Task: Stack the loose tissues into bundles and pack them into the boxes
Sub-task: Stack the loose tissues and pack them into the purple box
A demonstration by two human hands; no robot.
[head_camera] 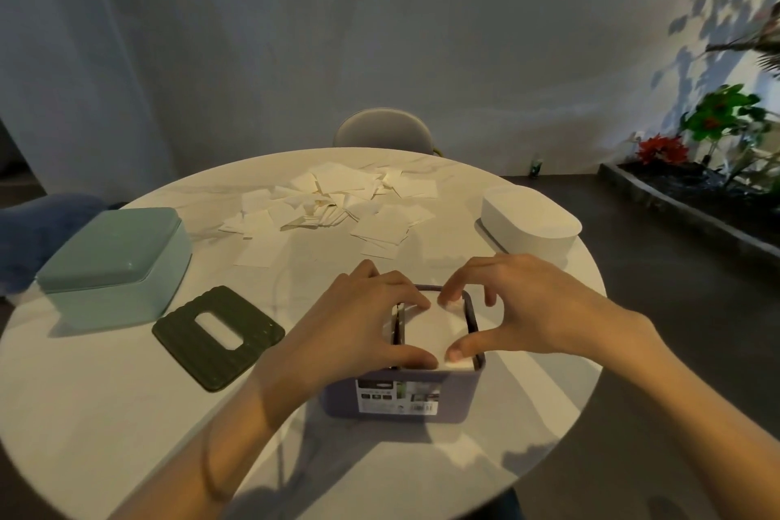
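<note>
A dark purple tissue box [396,397] stands open near the table's front edge, a label on its near side. A white bundle of tissues [439,329] sits in its top opening. My left hand [363,321] holds the bundle's left side, thumb at the near edge and fingers at the far edge. On the right side my right hand [519,308] pinches it the same way. Loose white tissues [337,207] lie scattered across the far half of the table.
A dark green lid [257,342] with a slot lies left of the purple box. A mint green box [114,266] stands at the left, a white box [527,224] at the right. A chair [384,131] is behind the round white table [126,414]. Plants [717,127] line the right.
</note>
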